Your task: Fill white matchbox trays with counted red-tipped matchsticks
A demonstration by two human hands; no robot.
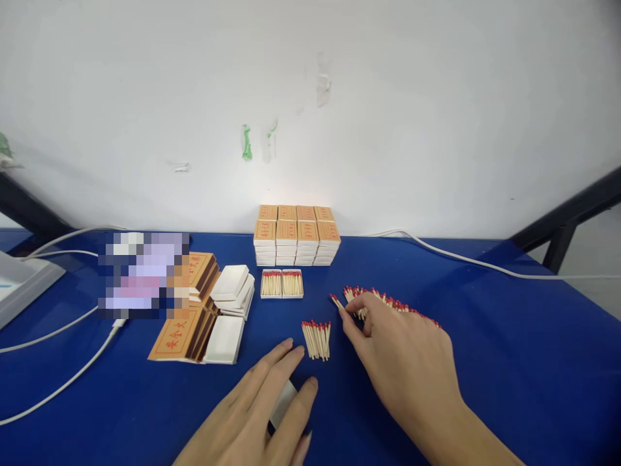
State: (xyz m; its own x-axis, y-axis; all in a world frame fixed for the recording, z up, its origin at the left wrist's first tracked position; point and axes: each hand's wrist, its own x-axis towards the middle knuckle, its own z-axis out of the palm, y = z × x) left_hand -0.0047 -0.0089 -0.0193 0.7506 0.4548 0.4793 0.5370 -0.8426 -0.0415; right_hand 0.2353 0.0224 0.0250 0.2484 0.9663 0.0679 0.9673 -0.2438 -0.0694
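My right hand (407, 356) pinches a couple of red-tipped matches (336, 301) between thumb and forefinger, at the left end of a long pile of matches (388, 299) partly hidden behind the hand. Near the front edge of the view, my left hand (262, 408) is curved around a whitish piece, seemingly a matchbox tray (284, 404), visible between its fingers and mostly covered. Just beyond its fingertips lies a small row of matches (316, 340), heads pointing away from me. Two filled matchbox trays (282, 284) stand side by side farther back.
Stacked orange-topped matchboxes (297, 236) stand against the wall. To the left are white trays (226, 338) and flattened-looking orange sleeves (174, 336). A pixelated device (143, 272) sits beside them with a white cable (92, 362). Another cable (466, 261) runs along the right back.
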